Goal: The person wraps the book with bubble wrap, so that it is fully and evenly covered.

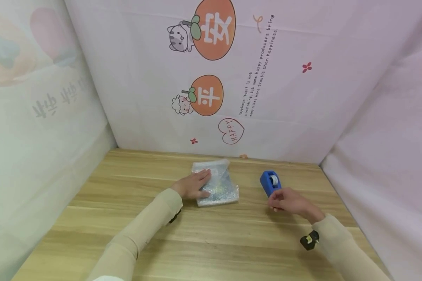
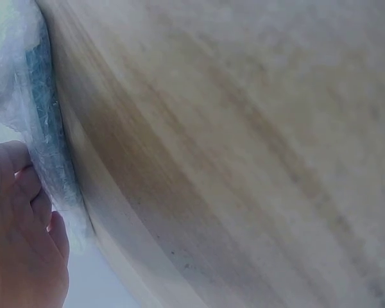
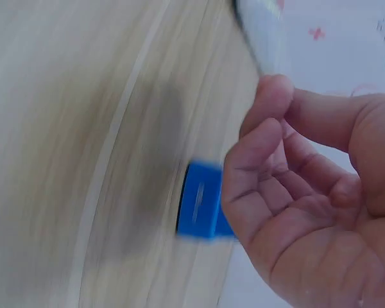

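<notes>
Two beige sleeves (image 1: pixel 137 234) reached in from the near edge of the wooden tabletop (image 1: pixel 211 249), each wrist carrying a small dark strapped device.

The right hand (image 1: pixel 286 201) hovered just behind a blue tape dispenser (image 1: pixel 270 183), which stood on the tabletop right of centre with a roll of clear tape seated in its cradle. In the right wrist view the fingers (image 3: pixel 263 167) were loosely curled, thumb and forefinger drawn close together, with the dispenser (image 3: pixel 202 208) blurred just beyond the fingertips. Whether they pinched a strip of tape, or touched the dispenser at all, could not be told.

A little farther in, left of the dispenser and apart from it, the left hand (image 1: pixel 194 185) lay flat on a bubble-wrap parcel (image 1: pixel 219 187) near the middle of the tabletop. Its fingers were extended and close together, pressing the near left part of the wrap down rather than gripping it. Something pale and bluish showed through the wrap, but the contents could not be made out. The left wrist view showed the hand (image 2: pixel 22 237) against the parcel's edge (image 2: pixel 42 128).

Behind the tabletop stood a pink backdrop (image 1: pixel 302 101) printed with orange fruit, cartoon animals, and a "HAPPY" heart (image 1: pixel 231 131).
</notes>
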Demonstrator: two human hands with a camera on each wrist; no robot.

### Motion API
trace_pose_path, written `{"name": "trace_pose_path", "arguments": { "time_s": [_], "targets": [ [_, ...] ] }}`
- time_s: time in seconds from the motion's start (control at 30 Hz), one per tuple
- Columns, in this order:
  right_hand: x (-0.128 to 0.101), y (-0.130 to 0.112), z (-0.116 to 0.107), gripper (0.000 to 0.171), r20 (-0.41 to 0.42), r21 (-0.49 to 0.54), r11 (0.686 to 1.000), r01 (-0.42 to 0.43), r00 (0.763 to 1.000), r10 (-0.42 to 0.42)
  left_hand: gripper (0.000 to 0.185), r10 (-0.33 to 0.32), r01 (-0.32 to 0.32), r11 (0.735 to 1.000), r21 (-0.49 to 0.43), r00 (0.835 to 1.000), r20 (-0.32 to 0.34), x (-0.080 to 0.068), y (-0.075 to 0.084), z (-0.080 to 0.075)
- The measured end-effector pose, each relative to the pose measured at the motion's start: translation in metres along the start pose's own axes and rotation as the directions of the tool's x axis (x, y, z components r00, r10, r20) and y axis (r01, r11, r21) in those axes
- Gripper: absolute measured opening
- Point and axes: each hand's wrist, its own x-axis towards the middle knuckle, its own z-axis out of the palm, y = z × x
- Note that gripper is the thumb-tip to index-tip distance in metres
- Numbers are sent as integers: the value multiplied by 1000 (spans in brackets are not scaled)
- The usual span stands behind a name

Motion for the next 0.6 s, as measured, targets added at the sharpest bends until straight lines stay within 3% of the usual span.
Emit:
{"name": "trace_pose_path", "arguments": {
  "time_s": [0.47, 0.6],
  "targets": [
    [45, -56, 58, 23, -88, 110, 990, 83, 993, -74, 85, 11, -11, 1000, 3, 1000, -7, 1, 0, 1],
    [65, -68, 73, 26, -104, 114, 992, 58, 994, -46, 84, 8, -8, 1000, 5, 1000, -9, 1, 0, 0]
  ]
}}
